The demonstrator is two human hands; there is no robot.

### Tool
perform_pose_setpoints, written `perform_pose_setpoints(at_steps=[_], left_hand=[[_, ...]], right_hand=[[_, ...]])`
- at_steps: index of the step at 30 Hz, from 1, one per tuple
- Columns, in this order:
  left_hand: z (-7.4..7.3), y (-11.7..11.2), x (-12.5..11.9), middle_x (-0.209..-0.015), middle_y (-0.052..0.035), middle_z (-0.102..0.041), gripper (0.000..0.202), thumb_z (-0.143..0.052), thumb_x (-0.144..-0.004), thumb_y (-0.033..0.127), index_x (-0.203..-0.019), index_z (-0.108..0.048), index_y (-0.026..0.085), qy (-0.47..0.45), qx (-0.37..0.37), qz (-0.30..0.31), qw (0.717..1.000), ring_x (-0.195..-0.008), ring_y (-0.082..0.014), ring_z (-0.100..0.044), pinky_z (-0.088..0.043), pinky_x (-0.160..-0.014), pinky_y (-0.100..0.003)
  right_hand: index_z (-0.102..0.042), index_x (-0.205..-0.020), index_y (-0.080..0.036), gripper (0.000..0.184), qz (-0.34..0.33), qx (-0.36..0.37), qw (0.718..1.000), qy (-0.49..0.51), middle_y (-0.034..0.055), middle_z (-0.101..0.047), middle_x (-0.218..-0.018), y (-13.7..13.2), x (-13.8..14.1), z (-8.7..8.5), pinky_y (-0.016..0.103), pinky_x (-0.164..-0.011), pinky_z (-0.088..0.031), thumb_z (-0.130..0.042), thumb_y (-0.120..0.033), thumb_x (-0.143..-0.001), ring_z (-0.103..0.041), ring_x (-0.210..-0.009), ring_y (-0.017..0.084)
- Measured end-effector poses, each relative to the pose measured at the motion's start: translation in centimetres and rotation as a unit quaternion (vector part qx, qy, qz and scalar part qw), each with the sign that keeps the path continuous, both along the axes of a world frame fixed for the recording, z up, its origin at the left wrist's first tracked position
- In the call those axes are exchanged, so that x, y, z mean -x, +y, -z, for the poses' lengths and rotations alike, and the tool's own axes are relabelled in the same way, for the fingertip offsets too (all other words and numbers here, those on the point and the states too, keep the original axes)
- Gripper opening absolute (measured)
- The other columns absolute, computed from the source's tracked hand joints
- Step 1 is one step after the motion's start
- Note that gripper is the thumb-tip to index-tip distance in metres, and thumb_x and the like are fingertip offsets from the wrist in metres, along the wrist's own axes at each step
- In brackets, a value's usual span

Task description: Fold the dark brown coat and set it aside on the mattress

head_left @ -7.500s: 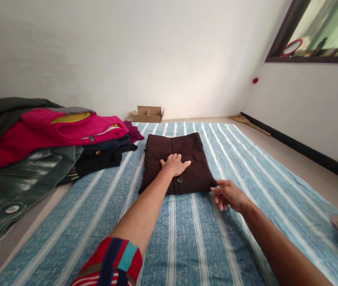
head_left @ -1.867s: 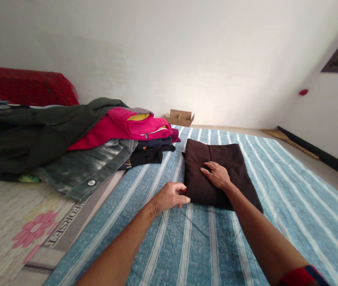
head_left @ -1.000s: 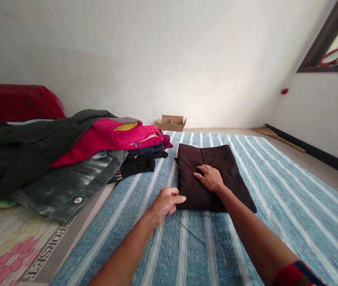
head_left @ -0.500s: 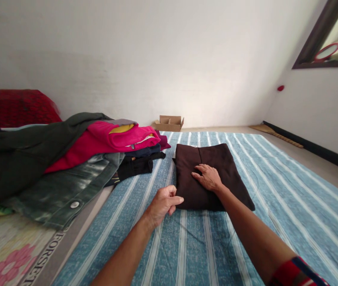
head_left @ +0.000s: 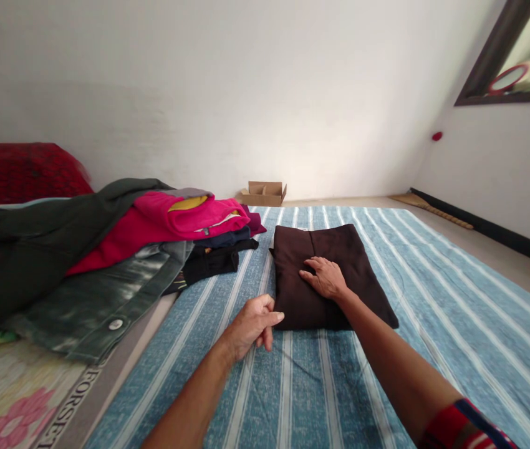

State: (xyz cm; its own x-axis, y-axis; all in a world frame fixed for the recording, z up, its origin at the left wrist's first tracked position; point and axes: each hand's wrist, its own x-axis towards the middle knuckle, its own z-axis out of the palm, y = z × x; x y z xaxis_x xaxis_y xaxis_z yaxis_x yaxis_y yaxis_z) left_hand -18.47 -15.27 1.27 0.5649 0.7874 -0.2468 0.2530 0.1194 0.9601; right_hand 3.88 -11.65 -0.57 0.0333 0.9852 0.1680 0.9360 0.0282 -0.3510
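Note:
A dark brown folded garment (head_left: 335, 246) lies on a blue striped sheet (head_left: 433, 312). My right hand (head_left: 323, 277) rests flat on top of it, fingers stretched out. My left hand (head_left: 250, 324) sits at the garment's near left corner, its fingers curled and its thumb touching the edge of the cloth.
A heap of clothes lies to the left: a pink top (head_left: 185, 215), a dark green jacket (head_left: 35, 231), a grey-green denim jacket (head_left: 101, 299) and black pieces (head_left: 209, 262). A cardboard box (head_left: 262, 193) stands by the far wall. A floral mat (head_left: 22, 399) lies at the lower left.
My left hand has drawn slightly back and down from the garment's corner. My right hand stays flat on the garment. The view has shifted a little to the right.

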Motion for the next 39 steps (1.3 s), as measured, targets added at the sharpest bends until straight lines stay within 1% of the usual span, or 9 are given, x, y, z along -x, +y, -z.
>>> perform_pose_setpoints(at_steps=[5,13,21,25,29,31,33,36,39], left_hand=[[-0.3,0.3,0.4,-0.047,0.0071,-0.05,0.027,-0.062,-0.068,0.036,-0.073,-0.042,0.018,0.044,-0.002,-0.013,0.999,-0.033,-0.0085,-0.049,-0.022,-0.033,-0.017],[-0.4,0.6,0.2,-0.051,0.0087,-0.047,0.032,-0.066,-0.064,0.035,-0.083,-0.049,0.015,0.058,-0.006,-0.01,0.998,-0.04,-0.0085,-0.049,-0.031,-0.037,-0.019],[0.6,1.2,0.4,-0.048,0.0082,-0.045,0.03,-0.063,-0.068,0.038,-0.068,-0.041,0.019,0.061,-0.02,0.024,0.998,-0.037,-0.0066,-0.042,-0.029,-0.037,-0.019],[0.3,1.3,0.5,-0.044,0.0078,-0.045,0.025,-0.062,-0.067,0.034,-0.066,-0.042,0.019,0.076,-0.018,0.011,0.997,-0.036,-0.0074,-0.042,-0.03,-0.037,-0.018],[-0.3,1.2,0.8,-0.045,0.0068,-0.047,0.023,-0.063,-0.063,0.032,-0.066,-0.045,0.018,0.074,0.012,-0.002,0.997,-0.039,-0.0085,-0.046,-0.032,-0.039,-0.018],[-0.6,1.4,0.7,-0.048,0.0063,-0.049,0.026,-0.064,-0.063,0.036,-0.066,-0.045,0.018,0.073,0.018,-0.006,0.997,-0.041,-0.0088,-0.047,-0.03,-0.039,-0.018],[-0.8,1.6,0.4,-0.05,0.0055,-0.049,0.033,-0.063,-0.066,0.046,-0.064,-0.045,0.018,0.082,0.013,-0.018,0.996,-0.04,-0.0082,-0.046,-0.025,-0.037,-0.018],[-0.8,2.2,-0.5,-0.048,0.0055,-0.045,0.045,-0.056,-0.068,0.061,-0.062,-0.046,0.017,0.102,-0.002,-0.065,0.993,-0.039,-0.007,-0.04,-0.018,-0.037,-0.018],[-0.5,2.5,-1.6,-0.052,0.0053,-0.048,0.045,-0.062,-0.063,0.059,-0.07,-0.053,0.016,0.082,-0.003,-0.099,0.992,-0.045,-0.0087,-0.044,-0.022,-0.04,-0.019]], right_hand=[[-0.054,-0.121,-0.025,0.048,-0.003,0.001,1.0,0.005,0.0037,-0.051,-0.128,-0.1,0.1,-0.2,0.037,-0.1,-0.027,-0.037,-0.055,-0.087,-0.041,-0.12,0.021],[-0.055,-0.12,-0.025,0.049,0.002,-0.002,1.0,0.005,0.0033,-0.05,-0.13,0.0,0.1,0.0,0.037,-0.1,-0.027,-0.037,-0.056,-0.087,-0.041,-0.12,0.022],[-0.054,-0.121,-0.026,0.049,0.004,-0.001,1.0,0.006,0.0035,-0.051,-0.129,0.0,0.2,0.0,0.038,-0.1,-0.027,-0.037,-0.056,-0.087,-0.041,-0.12,0.022],[-0.055,-0.12,-0.026,0.048,0.006,-0.002,1.0,0.008,0.0034,-0.05,-0.13,0.0,0.3,-0.1,0.038,-0.099,-0.027,-0.037,-0.056,-0.086,-0.041,-0.12,0.022],[-0.055,-0.119,-0.026,0.048,0.004,-0.014,1.0,0.01,0.0037,-0.052,-0.127,-0.1,0.4,-0.2,0.039,-0.098,-0.028,-0.038,-0.055,-0.086,-0.043,-0.118,0.023],[-0.056,-0.119,-0.026,0.047,0.003,-0.019,1.0,0.013,0.0038,-0.053,-0.126,-0.1,0.4,-0.2,0.039,-0.097,-0.028,-0.038,-0.055,-0.087,-0.043,-0.117,0.023],[-0.056,-0.118,-0.026,0.047,0.003,-0.021,1.0,0.015,0.0039,-0.053,-0.126,-0.1,0.5,-0.3,0.04,-0.097,-0.028,-0.037,-0.056,-0.087,-0.043,-0.117,0.023],[-0.056,-0.118,-0.026,0.047,0.004,-0.018,1.0,0.018,0.004,-0.052,-0.127,-0.1,0.5,-0.5,0.04,-0.098,-0.028,-0.038,-0.056,-0.086,-0.042,-0.117,0.024],[-0.056,-0.118,-0.026,0.047,0.005,-0.014,1.0,0.021,0.0043,-0.052,-0.128,-0.2,0.6,-0.6,0.04,-0.098,-0.027,-0.038,-0.055,-0.086,-0.042,-0.119,0.024]])
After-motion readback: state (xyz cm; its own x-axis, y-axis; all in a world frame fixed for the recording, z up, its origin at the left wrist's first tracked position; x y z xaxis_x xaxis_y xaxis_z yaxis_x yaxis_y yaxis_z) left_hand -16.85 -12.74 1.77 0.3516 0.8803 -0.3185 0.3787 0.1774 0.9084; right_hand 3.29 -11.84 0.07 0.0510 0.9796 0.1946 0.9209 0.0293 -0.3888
